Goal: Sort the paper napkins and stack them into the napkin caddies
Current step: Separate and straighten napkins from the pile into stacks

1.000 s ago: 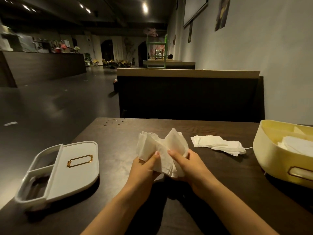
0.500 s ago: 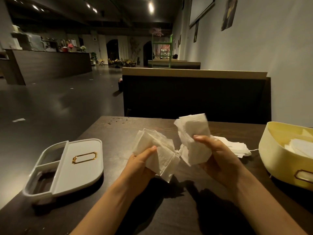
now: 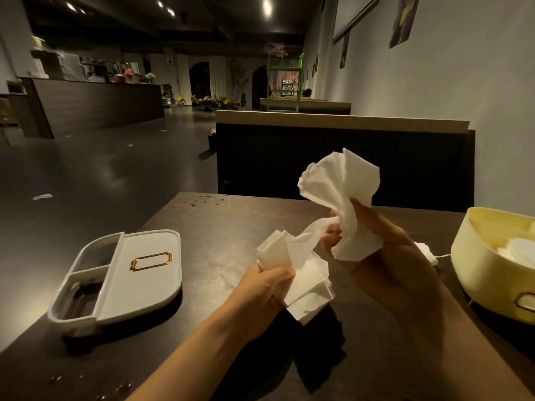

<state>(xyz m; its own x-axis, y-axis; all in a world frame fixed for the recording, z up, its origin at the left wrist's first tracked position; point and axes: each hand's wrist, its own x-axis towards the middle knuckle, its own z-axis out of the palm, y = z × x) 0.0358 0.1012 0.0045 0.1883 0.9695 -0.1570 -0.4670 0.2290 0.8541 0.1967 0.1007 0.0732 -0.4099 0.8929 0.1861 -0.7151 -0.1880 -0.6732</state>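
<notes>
The left hand (image 3: 265, 287) holds a stack of folded white paper napkins (image 3: 304, 287) just above the dark brown wooden tabletop (image 3: 220, 227). The thumb lies across the top and the fingers curl underneath, so the grip is tight round the stack. At one o'clock from it, and higher, the right hand (image 3: 388, 256) holds a crumpled white paper napkin (image 3: 341, 192). Its grip is closed on the lower part, while the loose upper part fans out above the fingers. A thin twisted strip of paper runs from this napkin down to the stack, so the two are not fully apart.

At nine o'clock from the left hand, well apart, a white oval plastic napkin caddy with a gold label frame (image 3: 139, 293) lies on the tabletop, two open compartments at its left end. At three o'clock from the right hand a pale yellow rounded plastic napkin caddy (image 3: 486, 273) stands at the picture's edge with white napkins inside (image 3: 518, 253). Between it and the right hand a small flat pile of white napkins (image 3: 425, 251) lies on the tabletop, mostly hidden by the hand. At twelve o'clock, beyond the tabletop, stands a dark booth back (image 3: 289, 157).
</notes>
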